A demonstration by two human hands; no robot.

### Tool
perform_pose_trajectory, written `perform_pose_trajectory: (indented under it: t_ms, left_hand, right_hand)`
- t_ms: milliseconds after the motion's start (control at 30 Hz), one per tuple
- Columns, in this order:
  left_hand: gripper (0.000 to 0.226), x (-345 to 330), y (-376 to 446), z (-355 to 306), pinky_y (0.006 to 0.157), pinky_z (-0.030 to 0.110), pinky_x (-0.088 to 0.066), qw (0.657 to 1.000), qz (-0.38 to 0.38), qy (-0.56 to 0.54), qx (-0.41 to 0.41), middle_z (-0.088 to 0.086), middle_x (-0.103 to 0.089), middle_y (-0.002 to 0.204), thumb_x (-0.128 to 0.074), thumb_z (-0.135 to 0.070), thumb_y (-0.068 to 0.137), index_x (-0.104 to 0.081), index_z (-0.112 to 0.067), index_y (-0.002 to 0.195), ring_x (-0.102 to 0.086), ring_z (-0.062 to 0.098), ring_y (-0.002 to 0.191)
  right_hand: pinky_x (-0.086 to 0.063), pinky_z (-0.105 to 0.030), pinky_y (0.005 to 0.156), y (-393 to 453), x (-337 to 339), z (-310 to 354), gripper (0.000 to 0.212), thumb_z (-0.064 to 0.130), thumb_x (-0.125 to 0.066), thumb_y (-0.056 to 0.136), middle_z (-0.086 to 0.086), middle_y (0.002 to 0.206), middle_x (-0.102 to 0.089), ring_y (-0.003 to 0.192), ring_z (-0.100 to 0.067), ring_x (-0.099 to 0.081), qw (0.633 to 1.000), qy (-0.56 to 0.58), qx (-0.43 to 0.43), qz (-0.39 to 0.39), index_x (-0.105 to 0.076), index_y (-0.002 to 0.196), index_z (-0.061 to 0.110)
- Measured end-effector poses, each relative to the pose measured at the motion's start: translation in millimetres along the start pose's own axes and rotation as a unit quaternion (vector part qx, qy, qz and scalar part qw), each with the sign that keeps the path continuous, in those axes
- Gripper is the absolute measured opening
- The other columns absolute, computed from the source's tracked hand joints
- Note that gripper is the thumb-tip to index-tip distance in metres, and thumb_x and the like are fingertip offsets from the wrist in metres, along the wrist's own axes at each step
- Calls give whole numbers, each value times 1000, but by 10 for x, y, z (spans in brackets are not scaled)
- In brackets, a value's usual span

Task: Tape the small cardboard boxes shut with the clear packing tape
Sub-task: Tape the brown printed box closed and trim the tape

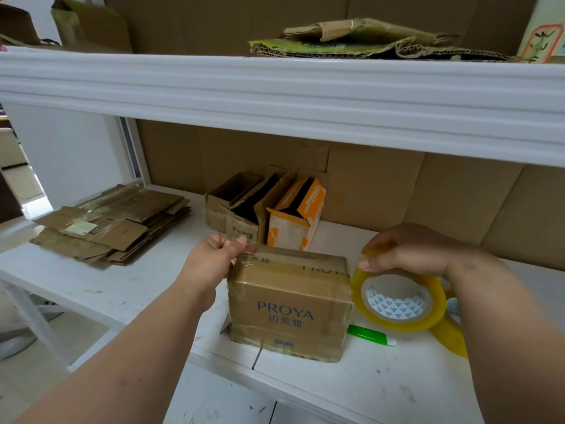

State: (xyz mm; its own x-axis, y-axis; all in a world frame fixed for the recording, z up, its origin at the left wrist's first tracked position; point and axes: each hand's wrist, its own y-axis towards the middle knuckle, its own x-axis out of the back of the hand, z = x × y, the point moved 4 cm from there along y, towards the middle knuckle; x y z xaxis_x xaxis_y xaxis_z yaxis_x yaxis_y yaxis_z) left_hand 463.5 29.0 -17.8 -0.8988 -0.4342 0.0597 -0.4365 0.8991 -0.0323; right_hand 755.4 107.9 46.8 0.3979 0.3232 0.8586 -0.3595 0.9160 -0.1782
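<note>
A small brown cardboard box [290, 301] printed "PROYA" stands on the white shelf [122, 286], its flaps closed and clear tape showing on its top and sides. My left hand [214, 258] is at the box's upper left corner, thumb and fingers pinching the end of a clear tape strip there. My right hand [412, 249] grips the top of a yellowish roll of clear packing tape [397, 301] held upright just right of the box. A second tape roll [449, 332] lies partly hidden behind it.
A green-handled cutter [370, 333] lies on the shelf below the roll. Three open small boxes [263, 206] stand behind, one orange and white. Flattened cartons [113, 221] are stacked at the left. An upper shelf beam [275, 96] overhangs with crushed cardboard on top.
</note>
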Motion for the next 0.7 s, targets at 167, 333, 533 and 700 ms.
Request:
perform_pose_trajectory:
  t_ms: [167, 333, 533, 700]
  left_hand:
    - [22, 41, 8, 66, 61, 28, -40, 999, -37, -1, -19, -12, -69, 61, -64, -21, 95, -48, -9, 86, -51, -5, 40]
    - [26, 97, 0, 162, 62, 29, -46, 998, -52, -32, 24, -3, -59, 57, -74, -20, 86, -53, -10, 75, -52, 13, 58]
    - [19, 93, -5, 249, 59, 33, -50, 989, -67, -95, 96, 9, -64, 70, -78, -19, 83, -63, -7, 82, -56, 20, 60]
    - [19, 41, -42, 316, 76, 38, -56, 978, -83, -135, 139, 7, -72, 92, -77, -22, 84, -70, -9, 96, -65, 21, 84]
  right_hand:
    - [-49, -30, 90, 19, -13, 26, 32, 50, -78, 76, 12, 104, -66, 98, -7, -60, 1000, -5, 2, 14, -72, 102, 33]
    - [-51, -29, 86, 46, -30, 48, 28, 47, -77, 77, 10, 102, -67, 96, -8, -60, 1000, -8, -1, 19, -72, 100, 31]
    - [-50, -31, 94, 64, -86, -11, 28, 42, -77, 80, 11, 104, -66, 100, -10, -61, 1000, 7, -5, 25, -69, 104, 32]
    - [-48, -22, 83, 39, -182, -125, 31, 33, -76, 82, 10, 105, -67, 95, -3, -60, 997, 80, 5, 21, -67, 112, 31]
